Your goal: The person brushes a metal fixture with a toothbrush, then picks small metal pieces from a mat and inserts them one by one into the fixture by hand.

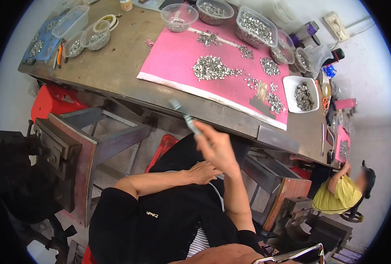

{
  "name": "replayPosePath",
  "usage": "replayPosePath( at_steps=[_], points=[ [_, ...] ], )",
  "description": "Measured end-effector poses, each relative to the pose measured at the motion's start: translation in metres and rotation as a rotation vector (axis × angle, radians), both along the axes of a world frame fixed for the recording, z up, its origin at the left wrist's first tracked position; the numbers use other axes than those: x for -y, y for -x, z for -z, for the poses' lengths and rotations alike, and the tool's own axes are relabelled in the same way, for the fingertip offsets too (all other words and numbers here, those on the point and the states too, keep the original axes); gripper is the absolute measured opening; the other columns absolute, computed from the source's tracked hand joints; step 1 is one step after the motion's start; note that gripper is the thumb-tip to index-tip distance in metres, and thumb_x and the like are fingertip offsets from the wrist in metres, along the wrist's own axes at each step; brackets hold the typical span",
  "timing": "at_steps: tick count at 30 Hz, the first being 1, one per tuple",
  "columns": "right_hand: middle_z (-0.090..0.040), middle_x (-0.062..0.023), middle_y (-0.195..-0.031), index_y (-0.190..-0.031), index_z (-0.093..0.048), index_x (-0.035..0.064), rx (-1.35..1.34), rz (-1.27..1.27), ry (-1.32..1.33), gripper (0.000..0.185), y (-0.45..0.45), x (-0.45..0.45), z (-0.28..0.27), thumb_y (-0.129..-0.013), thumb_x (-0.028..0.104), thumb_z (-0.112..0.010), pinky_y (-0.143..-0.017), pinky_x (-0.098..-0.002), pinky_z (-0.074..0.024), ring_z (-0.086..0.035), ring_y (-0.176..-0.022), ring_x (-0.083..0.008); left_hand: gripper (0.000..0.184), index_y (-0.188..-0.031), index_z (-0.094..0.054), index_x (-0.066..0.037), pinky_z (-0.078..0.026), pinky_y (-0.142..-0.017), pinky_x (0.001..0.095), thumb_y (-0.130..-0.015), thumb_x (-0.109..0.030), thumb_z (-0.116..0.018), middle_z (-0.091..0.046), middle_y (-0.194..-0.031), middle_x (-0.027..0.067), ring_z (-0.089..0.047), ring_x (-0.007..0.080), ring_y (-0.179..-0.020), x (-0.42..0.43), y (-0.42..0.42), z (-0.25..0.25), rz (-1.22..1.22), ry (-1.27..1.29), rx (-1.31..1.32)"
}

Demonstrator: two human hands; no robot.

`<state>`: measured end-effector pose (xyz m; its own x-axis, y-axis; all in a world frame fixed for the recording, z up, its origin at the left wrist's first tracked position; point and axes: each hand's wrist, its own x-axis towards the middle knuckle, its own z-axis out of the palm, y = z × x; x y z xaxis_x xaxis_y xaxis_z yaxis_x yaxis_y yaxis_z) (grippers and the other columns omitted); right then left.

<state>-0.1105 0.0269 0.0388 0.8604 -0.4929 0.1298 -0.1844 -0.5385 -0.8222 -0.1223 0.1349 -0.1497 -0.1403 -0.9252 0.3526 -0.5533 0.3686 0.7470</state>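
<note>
My right hand is closed around the handle of a toothbrush, held up in front of the table edge with its bristle head pointing to the upper left. My left hand lies flat on my lap, just below the right hand, and its fingertips are partly hidden behind my right wrist. Beyond the brush, a pink cloth covers part of the table. A large pile of small shiny metal pieces lies on it, with several smaller heaps around.
Plastic tubs of metal pieces line the back; a white tray sits at the right. Orange-handled pliers lie at the left. Vises flank me, with a red stool at left. A person in yellow works at right.
</note>
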Motion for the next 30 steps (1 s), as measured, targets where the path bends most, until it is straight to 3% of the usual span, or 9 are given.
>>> replayPosePath(
  at_steps=[1,4,7,10,13,17,21,25,30],
  points=[
    [-0.064,-0.0091,-0.064,-0.131,-0.062,0.0011,-0.006,-0.100,-0.136,0.036,-0.002,-0.007,-0.010,-0.095,0.004,-0.061,-0.057,-0.0290,-0.0498,-0.061,-0.056,-0.0142,0.033,-0.110,-0.059,-0.011,-0.049,-0.080,0.0413,-0.082,-0.016,-0.076,-0.050,-0.099,0.0080,-0.054,0.0274,-0.096,0.000,0.001,0.007,0.003,0.009,-0.011],
    [-0.064,-0.0092,-0.065,-0.132,-0.061,-0.0002,0.038,0.130,-0.073,0.037,0.011,0.003,-0.014,-0.095,0.003,-0.060,-0.057,-0.0273,-0.0490,-0.060,-0.057,-0.0131,0.033,-0.111,-0.060,-0.011,-0.050,-0.081,0.0415,-0.082,-0.016,-0.075,-0.051,-0.100,0.0083,-0.053,0.0281,-0.096,0.000,-0.005,-0.001,0.008,-0.059,-0.017],
    [-0.064,-0.0134,-0.066,-0.129,-0.061,-0.0020,-0.035,0.412,0.280,0.035,0.029,0.038,-0.006,-0.094,0.003,-0.061,-0.055,-0.0343,-0.0490,-0.063,-0.056,-0.0186,0.033,-0.111,-0.059,-0.012,-0.049,-0.081,0.0421,-0.082,-0.016,-0.075,-0.050,-0.100,0.0079,-0.053,0.0284,-0.095,0.003,-0.013,-0.022,0.031,-0.141,0.005],
    [-0.063,-0.0150,-0.065,-0.130,-0.060,-0.0016,-0.183,0.350,0.397,0.037,0.016,0.027,0.002,-0.094,0.004,-0.061,-0.056,-0.0383,-0.0498,-0.065,-0.057,-0.0219,0.034,-0.111,-0.060,-0.011,-0.048,-0.081,0.0440,-0.081,-0.016,-0.075,-0.053,-0.106,0.0082,-0.054,0.0290,-0.099,0.006,-0.009,-0.010,0.038,-0.107,-0.023],
    [-0.064,-0.0136,-0.070,-0.141,-0.052,0.0023,-0.019,-0.242,-0.282,0.047,0.005,0.004,-0.010,-0.095,0.006,-0.062,-0.059,-0.0368,-0.0516,-0.066,-0.060,-0.0252,0.033,-0.112,-0.060,-0.011,-0.048,-0.081,0.0452,-0.082,-0.017,-0.074,-0.054,-0.113,0.0089,-0.054,0.0299,-0.104,0.007,0.007,0.034,0.038,-0.121,-0.065],
    [-0.066,-0.0126,-0.078,-0.142,-0.052,0.0025,0.012,-0.142,-0.192,0.047,0.004,-0.002,-0.005,-0.095,0.003,-0.059,-0.066,-0.0347,-0.0531,-0.068,-0.070,-0.0222,0.033,-0.113,-0.061,-0.009,-0.048,-0.082,0.0469,-0.084,-0.018,-0.073,-0.055,-0.124,0.0099,-0.054,0.0312,-0.109,0.011,0.018,0.075,0.020,-0.178,-0.071],
    [-0.068,-0.0118,-0.082,-0.135,-0.056,0.0009,-0.005,0.003,-0.099,0.038,0.022,0.028,-0.011,-0.097,0.002,-0.055,-0.063,-0.0346,-0.0526,-0.064,-0.065,-0.0194,0.032,-0.113,-0.061,-0.009,-0.048,-0.082,0.0454,-0.084,-0.019,-0.073,-0.056,-0.116,0.0101,-0.055,0.0309,-0.105,0.011,-0.012,-0.004,0.042,-0.132,-0.077],
    [-0.062,-0.0174,-0.097,-0.128,-0.058,0.0011,0.007,0.302,0.455,0.035,0.024,0.076,-0.018,-0.093,-0.003,-0.055,-0.069,-0.0390,-0.0494,-0.062,-0.077,-0.0331,0.035,-0.117,-0.062,-0.010,-0.049,-0.083,0.0420,-0.085,-0.018,-0.073,-0.054,-0.103,0.0097,-0.056,0.0303,-0.096,0.015,-0.018,-0.021,0.054,-0.228,0.015],
    [-0.059,-0.0181,-0.099,-0.122,-0.062,0.0005,-0.100,0.268,0.268,0.032,0.025,0.075,-0.030,-0.091,-0.004,-0.056,-0.073,-0.0445,-0.0488,-0.062,-0.085,-0.0374,0.035,-0.117,-0.062,-0.009,-0.047,-0.081,0.0402,-0.085,-0.018,-0.073,-0.052,-0.099,0.0085,-0.053,0.0284,-0.092,0.013,-0.020,-0.018,0.017,-0.163,0.002]
  ],
)
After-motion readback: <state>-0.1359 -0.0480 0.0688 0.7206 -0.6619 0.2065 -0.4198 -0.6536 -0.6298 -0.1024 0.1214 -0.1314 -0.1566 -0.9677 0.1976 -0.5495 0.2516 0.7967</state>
